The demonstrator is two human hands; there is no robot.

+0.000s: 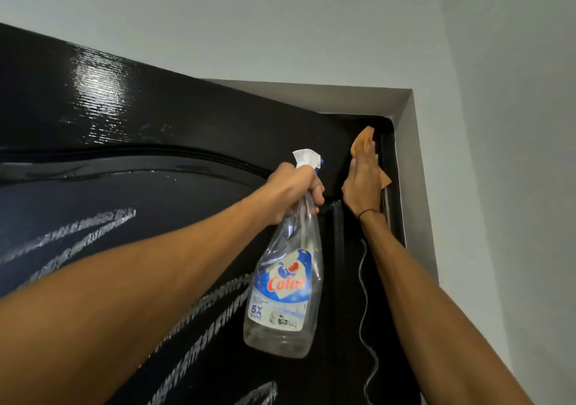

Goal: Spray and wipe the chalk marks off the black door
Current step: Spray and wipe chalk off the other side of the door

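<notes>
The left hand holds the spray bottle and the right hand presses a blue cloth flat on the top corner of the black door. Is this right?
Not quite: the cloth is orange, not blue, as the head view shows. The left hand holds the spray bottle, and the right hand presses it flat on the black door.

Both bare arms reach up and forward. The left hand (293, 191) is curled in a grip, fingers (317, 193) wrapped tight. The right hand (363, 183) lies flat, fingers seemingly straight, a dark band at its wrist.
</notes>
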